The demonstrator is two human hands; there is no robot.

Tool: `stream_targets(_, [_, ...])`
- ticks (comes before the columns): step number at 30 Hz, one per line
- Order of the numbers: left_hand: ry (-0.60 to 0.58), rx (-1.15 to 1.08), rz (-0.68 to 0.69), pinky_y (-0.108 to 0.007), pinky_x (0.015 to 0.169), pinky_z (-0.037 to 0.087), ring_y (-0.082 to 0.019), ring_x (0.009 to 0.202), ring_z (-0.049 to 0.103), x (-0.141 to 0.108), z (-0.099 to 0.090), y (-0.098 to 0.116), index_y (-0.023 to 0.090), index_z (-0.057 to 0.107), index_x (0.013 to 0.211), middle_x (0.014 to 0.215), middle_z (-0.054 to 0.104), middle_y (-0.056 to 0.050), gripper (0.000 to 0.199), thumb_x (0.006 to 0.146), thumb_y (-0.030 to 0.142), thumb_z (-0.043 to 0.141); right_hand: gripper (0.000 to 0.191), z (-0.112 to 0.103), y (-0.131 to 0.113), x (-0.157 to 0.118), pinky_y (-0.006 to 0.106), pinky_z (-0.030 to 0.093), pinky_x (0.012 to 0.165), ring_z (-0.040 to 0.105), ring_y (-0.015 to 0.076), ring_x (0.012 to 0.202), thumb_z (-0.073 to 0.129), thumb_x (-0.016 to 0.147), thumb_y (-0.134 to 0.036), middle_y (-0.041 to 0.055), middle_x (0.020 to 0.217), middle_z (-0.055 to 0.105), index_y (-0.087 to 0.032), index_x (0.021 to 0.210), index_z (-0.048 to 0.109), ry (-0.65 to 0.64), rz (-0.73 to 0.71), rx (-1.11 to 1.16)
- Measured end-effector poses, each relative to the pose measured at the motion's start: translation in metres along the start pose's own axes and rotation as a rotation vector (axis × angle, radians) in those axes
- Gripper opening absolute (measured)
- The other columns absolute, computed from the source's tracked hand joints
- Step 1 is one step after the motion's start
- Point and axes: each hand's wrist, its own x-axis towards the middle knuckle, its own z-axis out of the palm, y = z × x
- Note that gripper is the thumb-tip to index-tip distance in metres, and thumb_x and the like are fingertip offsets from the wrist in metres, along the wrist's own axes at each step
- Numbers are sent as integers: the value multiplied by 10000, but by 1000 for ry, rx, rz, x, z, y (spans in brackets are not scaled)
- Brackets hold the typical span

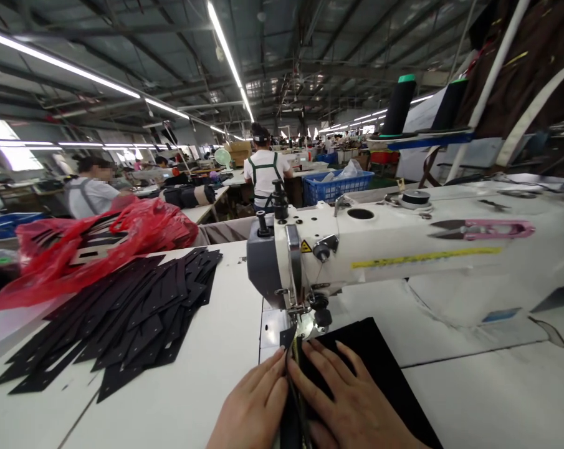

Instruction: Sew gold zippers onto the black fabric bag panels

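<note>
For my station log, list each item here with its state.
Left hand: fingers together, resting on fabric
Right hand: fingers spread on fabric
Black fabric: flat
Sewing machine: needle area lit
Pink snips: lying on machine
Red bag: crumpled, open
Dark strips: heaped, overlapping
Thread spool: upright
Ceiling light: on

Bright ceiling tubes (228,53) glare; edges look stretched and soft.
</note>
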Motion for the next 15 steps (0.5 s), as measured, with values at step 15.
stream_targets(15, [-98, -14, 8, -269, 819, 551, -196, 1048, 604, -1, -3, -1, 110, 605, 1012, 1083, 657, -119, 331, 963, 174, 284, 638, 1, -1, -1, 463, 321, 989, 393, 266, 1255, 418, 910, -403, 105, 1400, 407, -251, 1461, 135, -15, 68, 143])
